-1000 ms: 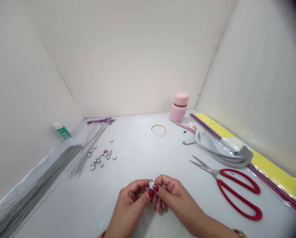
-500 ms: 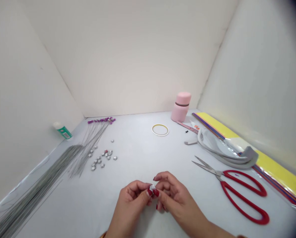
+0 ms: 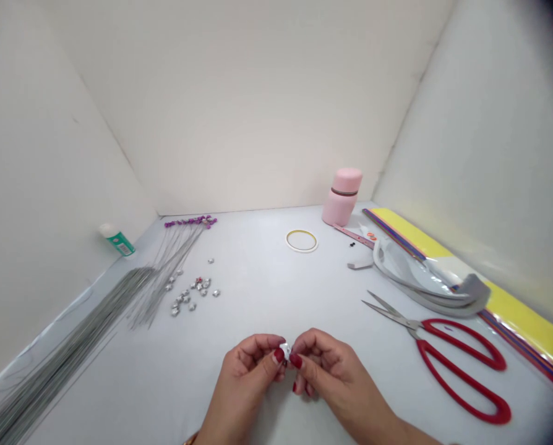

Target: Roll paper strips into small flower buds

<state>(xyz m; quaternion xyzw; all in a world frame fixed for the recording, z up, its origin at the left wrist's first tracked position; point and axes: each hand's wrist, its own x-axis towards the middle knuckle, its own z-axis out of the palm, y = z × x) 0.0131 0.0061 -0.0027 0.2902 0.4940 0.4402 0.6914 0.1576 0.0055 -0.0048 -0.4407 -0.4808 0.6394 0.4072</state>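
Note:
A small silver paper star (image 3: pixel 285 351) is pinched between the fingertips of both hands, low in the middle of the view. My left hand (image 3: pixel 252 371) grips it between thumb and forefinger, and the thumb covers part of it. From the other side, my right hand (image 3: pixel 325 368) closes thumb and forefinger on its right edge, the other fingers curled below. Several similar silver stars (image 3: pixel 184 298) lie loose on the table to the left, one with a red mark. Behind them rest thin wire stems (image 3: pixel 174 256) tipped with purple pieces (image 3: pixel 190 221).
Red-handled scissors (image 3: pixel 415 327) lie partly open at right. Beyond are grey-white strips (image 3: pixel 420 300), yellow and coloured sheets (image 3: pixel 513 303), a pink ruler (image 3: pixel 351 235) and a pink flask (image 3: pixel 342 198). A tape ring (image 3: pixel 301 250), grey wires (image 3: pixel 72 340) and a green-white tube (image 3: pixel 119 241) also lie about.
My right forefinger, raised and bent before, has come down onto the star beside the thumb. The star has turned slightly between the fingers. The view has shifted a little.

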